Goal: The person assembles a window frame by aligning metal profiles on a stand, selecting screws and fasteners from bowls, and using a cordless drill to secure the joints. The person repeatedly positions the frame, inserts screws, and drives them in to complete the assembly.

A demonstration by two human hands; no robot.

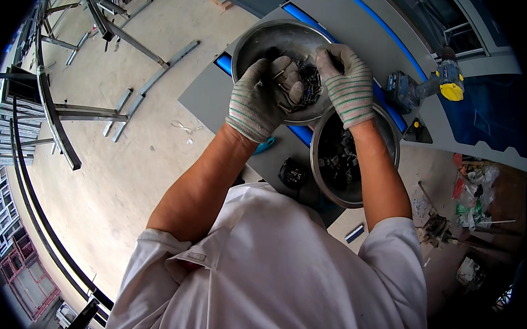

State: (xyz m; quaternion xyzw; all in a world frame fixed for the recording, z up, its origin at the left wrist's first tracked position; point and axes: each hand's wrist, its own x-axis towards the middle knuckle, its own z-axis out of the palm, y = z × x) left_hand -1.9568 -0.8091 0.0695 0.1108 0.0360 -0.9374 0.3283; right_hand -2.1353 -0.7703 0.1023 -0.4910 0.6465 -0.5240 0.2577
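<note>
Clearly, the grey table [216, 92] is the largest thing here, with blue strips across it. Toward its near edge stands a steel bowl [251, 46], and nearer still, reaching past this edge in the view, a second steel bowl [320, 160]. A cordless drill [425, 87] lies farther to the right on the table. The left hand [268, 89], in a knitted glove, is inside the first bowl; its fingers are half curled, with narrow gaps between them, and touch the screws. The right hand [347, 79], gloved also, is above this bowl's right rim; its fingers are bent toward the thumb with a small opening, but I cannot tell if they hold something. By the near edge is a black tape measure [293, 173]. Dark small pieces [336, 154] lie in the second bowl, and the screws [309, 86], thinnest of all, are heaped in the first.
</note>
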